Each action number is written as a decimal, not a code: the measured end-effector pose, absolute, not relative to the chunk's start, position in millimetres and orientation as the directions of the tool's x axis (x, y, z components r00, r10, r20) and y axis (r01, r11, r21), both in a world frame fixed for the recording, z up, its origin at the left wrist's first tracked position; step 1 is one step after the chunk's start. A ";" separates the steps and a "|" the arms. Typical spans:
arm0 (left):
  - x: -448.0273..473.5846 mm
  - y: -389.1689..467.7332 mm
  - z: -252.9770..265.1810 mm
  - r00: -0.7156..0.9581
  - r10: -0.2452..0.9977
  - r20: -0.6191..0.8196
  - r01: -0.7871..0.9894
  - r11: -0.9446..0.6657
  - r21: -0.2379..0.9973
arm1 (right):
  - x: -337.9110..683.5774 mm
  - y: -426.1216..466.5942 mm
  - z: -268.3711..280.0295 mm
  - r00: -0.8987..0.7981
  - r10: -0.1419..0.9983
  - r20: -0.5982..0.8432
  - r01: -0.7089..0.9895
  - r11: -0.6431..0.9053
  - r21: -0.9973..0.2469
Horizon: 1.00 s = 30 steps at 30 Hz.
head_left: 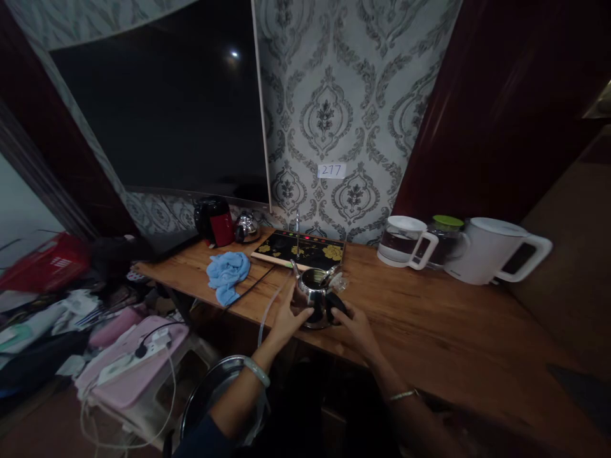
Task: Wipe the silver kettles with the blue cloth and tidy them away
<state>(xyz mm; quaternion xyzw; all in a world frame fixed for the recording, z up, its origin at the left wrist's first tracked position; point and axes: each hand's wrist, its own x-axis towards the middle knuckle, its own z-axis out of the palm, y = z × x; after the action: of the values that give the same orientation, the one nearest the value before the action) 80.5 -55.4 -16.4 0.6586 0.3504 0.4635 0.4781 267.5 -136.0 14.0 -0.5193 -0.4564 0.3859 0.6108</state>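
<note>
A small shiny metal kettle (312, 298) is at the front edge of the wooden table, its top open and its spout pointing away to the left. Its lid, with a clear knob (338, 282), stands tilted up at the right of the opening. My left hand (289, 318) grips the kettle's left side, thumb on the near face. On the right, my right hand (356, 323) is closed around the black handle (336, 306). Behind the kettle lies a black electric tea stove (301, 249) with gold flowers, a thin upright metal tap (298, 232) and a red light.
A crumpled blue cloth (228, 275) lies left of the stove. Behind it stand a red and black kettle (214, 221) and another metal kettle (247, 227). Several pitchers, including a white one (487, 249), stand right. A clear hose (265, 315) runs over the front edge toward a metal basin (193, 401).
</note>
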 end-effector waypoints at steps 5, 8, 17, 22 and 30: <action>91.1 -55.3 -13.2 0.408 0.889 0.206 -0.004 -0.223 0.975 | 269.2 -155.9 10.7 0.337 0.929 0.150 0.008 0.157 -0.988; 97.9 -53.4 -11.3 0.452 0.871 0.195 -0.050 -0.194 0.980 | 270.4 -166.2 7.8 0.383 0.917 0.109 -0.011 0.122 -0.992; 113.8 -35.4 -2.5 0.669 0.706 0.234 -0.170 -0.161 0.972 | 264.8 -187.8 3.9 0.478 0.864 0.159 0.041 0.159 -0.986; 113.9 -26.2 -0.4 0.744 0.635 0.208 -0.167 -0.124 0.978 | 253.3 -191.3 -2.8 0.517 0.842 0.156 0.011 0.175 -0.984; 115.3 -9.4 -2.4 0.795 0.591 0.136 -0.114 -0.074 0.991 | 232.5 -190.6 -15.6 0.510 0.843 0.171 0.024 0.185 -0.982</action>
<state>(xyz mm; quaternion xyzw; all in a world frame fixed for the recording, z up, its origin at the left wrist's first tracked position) 115.3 -9.4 -2.4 0.6819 0.1749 0.2684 0.6575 232.5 -190.6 -15.6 -0.5589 -0.3877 0.3080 0.6652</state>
